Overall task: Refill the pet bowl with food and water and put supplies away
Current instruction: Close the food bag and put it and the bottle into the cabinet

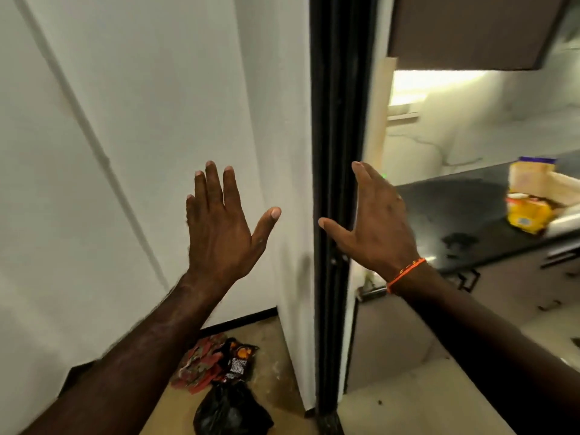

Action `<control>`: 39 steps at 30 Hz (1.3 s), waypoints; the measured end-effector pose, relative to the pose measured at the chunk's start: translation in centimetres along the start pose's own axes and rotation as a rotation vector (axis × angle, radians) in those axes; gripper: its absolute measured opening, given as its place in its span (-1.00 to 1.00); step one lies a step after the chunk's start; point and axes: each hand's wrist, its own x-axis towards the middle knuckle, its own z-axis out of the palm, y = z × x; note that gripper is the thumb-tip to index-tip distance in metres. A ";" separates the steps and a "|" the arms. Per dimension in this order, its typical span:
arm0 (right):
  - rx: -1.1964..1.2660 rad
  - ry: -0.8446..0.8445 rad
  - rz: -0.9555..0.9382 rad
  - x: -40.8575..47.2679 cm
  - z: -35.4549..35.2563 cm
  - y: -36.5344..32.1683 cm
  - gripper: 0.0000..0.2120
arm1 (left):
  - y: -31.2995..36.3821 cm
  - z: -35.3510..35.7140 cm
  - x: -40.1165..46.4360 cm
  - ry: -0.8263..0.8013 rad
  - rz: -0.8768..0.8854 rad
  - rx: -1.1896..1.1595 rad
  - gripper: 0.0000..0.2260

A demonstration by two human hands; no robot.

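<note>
At the right edge of the frame the yellow packet [527, 216] and the pale box [544, 180] on the dark counter [455, 211] are blurred; their print cannot be read, and the box is cut off by the edge. The upper cabinet [470, 29] runs out of the top right corner. At the bottom, the black bag [230, 412] is cropped, and the left forearm [135, 356] hides part of the red wrappers [197, 365] on the floor.

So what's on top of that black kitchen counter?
On the black kitchen counter sit a yellow packet and a pale bag with a purple top. The picture's right edge cuts off whatever lies further along.
</note>
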 end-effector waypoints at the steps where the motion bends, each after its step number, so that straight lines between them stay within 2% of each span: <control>1: -0.019 0.004 0.028 -0.3 -1.1 1.3 -0.04 | 1.4 0.5 0.4 -0.003 0.031 -0.029 -0.10; 9: -0.167 0.068 0.240 -2.6 -7.0 11.6 0.00 | 12.8 5.2 2.2 0.023 0.295 -0.261 -0.13; 16: -0.296 0.163 0.333 -4.1 -11.3 20.6 -0.01 | 23.6 10.7 3.7 0.010 0.500 -0.381 -0.18; 19: -0.347 0.211 0.378 -4.1 -13.3 25.2 0.00 | 28.9 13.8 4.9 -0.031 0.537 -0.390 -0.14; 29: -0.443 0.192 0.479 -3.6 -19.3 39.9 0.03 | 44.9 21.9 8.1 -0.144 0.605 -0.455 -0.10; 39: -0.408 0.099 0.573 -2.7 -20.5 51.2 0.07 | 56.1 29.2 10.5 -0.302 0.617 -0.482 -0.05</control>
